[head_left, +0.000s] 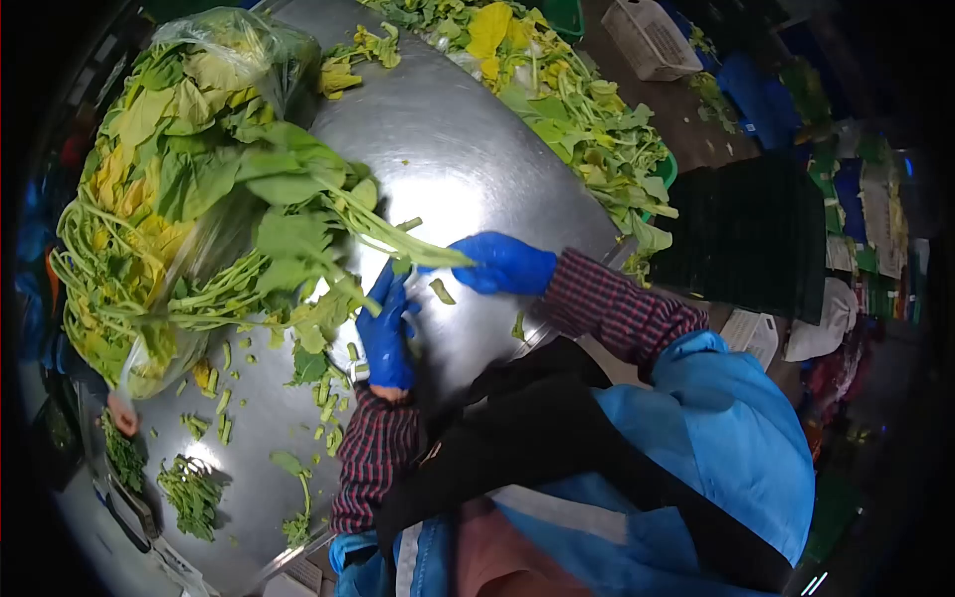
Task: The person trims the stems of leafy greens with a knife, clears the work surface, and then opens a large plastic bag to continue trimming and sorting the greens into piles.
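Observation:
My right hand (505,264), in a blue glove, is closed at the stem ends of a bunch of leafy greens (328,204). The stalks reach left from it over the metal table, toward the big pile. My left hand (386,333), also blue-gloved, is just below these stalks, fingers stretched up and slightly apart; I see nothing gripped in it. Its fingertips are close to the hanging leaves. Cut stem pieces (324,398) lie left of this hand, and another piece (442,292) sits between my hands.
A large heap of greens with yellowed leaves (149,189), partly in a clear plastic bag (284,60), covers the left. More greens (567,119) line the far right edge. Small bunches (194,495) lie at lower left, near a bare fingertip (124,413). A white basket (652,40) stands beyond.

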Demonstrator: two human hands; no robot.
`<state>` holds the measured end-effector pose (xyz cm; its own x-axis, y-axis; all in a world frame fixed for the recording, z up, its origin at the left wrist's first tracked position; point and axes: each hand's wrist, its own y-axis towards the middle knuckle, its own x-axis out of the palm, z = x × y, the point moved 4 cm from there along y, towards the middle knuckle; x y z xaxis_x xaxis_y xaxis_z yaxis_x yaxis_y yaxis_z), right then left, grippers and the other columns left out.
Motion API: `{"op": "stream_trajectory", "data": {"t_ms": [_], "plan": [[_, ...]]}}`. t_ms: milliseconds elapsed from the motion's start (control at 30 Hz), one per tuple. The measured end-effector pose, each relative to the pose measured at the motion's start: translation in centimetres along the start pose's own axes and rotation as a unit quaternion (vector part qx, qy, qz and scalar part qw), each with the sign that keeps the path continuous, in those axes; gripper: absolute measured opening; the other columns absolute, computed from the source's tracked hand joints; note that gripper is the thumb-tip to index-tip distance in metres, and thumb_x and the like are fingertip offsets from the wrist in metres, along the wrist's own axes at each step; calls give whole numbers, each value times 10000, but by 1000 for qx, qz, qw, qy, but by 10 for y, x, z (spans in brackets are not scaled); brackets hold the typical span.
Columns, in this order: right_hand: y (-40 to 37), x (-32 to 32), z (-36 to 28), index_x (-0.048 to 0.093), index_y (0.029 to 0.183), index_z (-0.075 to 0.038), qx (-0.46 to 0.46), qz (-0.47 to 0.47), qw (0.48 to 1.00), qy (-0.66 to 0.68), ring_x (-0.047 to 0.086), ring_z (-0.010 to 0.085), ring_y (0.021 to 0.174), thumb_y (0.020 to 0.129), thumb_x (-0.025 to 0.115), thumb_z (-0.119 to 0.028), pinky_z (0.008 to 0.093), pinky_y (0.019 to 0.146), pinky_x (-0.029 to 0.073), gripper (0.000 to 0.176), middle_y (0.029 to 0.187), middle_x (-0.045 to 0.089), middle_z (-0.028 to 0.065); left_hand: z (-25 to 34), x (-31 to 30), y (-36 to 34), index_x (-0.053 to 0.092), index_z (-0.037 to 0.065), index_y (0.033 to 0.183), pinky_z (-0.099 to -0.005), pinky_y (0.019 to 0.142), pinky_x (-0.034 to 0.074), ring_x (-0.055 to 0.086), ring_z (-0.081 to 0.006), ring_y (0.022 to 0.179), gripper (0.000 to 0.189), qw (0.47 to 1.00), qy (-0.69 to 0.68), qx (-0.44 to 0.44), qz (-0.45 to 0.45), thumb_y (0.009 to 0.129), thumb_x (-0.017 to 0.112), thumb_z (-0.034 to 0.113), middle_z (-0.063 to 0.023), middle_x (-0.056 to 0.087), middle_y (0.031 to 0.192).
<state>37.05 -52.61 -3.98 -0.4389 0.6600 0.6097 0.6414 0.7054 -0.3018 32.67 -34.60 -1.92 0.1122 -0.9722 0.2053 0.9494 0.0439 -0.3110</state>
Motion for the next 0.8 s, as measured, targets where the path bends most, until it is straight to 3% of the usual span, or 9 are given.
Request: {"op": "stream_trajectory", "data": {"t_ms": [200,400,433,500,600,633,667,733,800], "plan": [[-27,24,-6,613,955,15,-117,87,978,-152,533,99,762,887,540,-275,239,718,429,307,818,581,51,24,35,10,571,-8,1149,-155,491,329,456,-17,605,376,996,-33,-81,-29,806,604,143,-15,625,844],[-35,44,-12,611,968,-14,-235,356,771,-473,545,122,668,833,593,-113,238,630,452,169,802,587,26,16,42,-6,564,-7,1155,-169,538,374,479,-34,640,357,999,-37,13,5,818,594,106,-22,615,834],[-28,32,-7,611,968,-14,-239,351,771,-474,545,122,668,833,593,-113,238,630,452,169,802,587,26,21,47,-10,557,-14,1158,-174,562,400,513,-48,676,353,998,-44,47,20,821,584,88,-44,631,870],[-12,-25,11,611,968,-45,-188,372,908,-34,549,141,595,838,582,-124,244,586,467,155,774,591,48,24,47,-21,550,-16,1164,-187,613,430,555,-77,764,346,996,-37,70,37,824,557,46,-67,635,950],[-23,-71,-2,600,1059,-65,-118,494,860,-51,587,176,751,853,558,-160,281,710,486,230,861,602,100,32,32,-32,549,-4,1173,-168,566,401,514,-42,676,352,996,-4,85,9,832,554,81,-54,636,952],[-35,-61,-26,580,1108,-65,-145,520,730,-419,570,195,865,862,543,-178,299,795,461,273,938,597,114,31,28,-34,547,3,1178,-160,533,374,477,-27,633,364,998,-23,45,-29,834,566,120,-49,636,946],[-37,-42,-41,561,1156,-65,-150,469,485,-722,554,213,979,870,528,-196,316,879,436,316,1016,592,127,30,26,-34,545,11,1184,-152,499,347,440,-12,590,380,997,-44,5,-69,836,577,159,-44,637,941],[-30,1,-45,543,1197,-117,-215,232,851,-420,504,164,1040,856,555,-171,327,907,414,346,1066,561,101,27,27,-34,548,20,1182,-150,452,297,378,-5,522,401,986,-75,4,-147,828,589,203,-21,634,883],[-19,50,-33,604,1072,-8,-95,91,973,-191,539,114,956,840,595,-172,284,797,450,284,1059,600,55,20,28,-34,557,22,1168,-153,445,296,372,-8,505,384,978,-102,0,-184,826,590,193,-13,634,854]]}}
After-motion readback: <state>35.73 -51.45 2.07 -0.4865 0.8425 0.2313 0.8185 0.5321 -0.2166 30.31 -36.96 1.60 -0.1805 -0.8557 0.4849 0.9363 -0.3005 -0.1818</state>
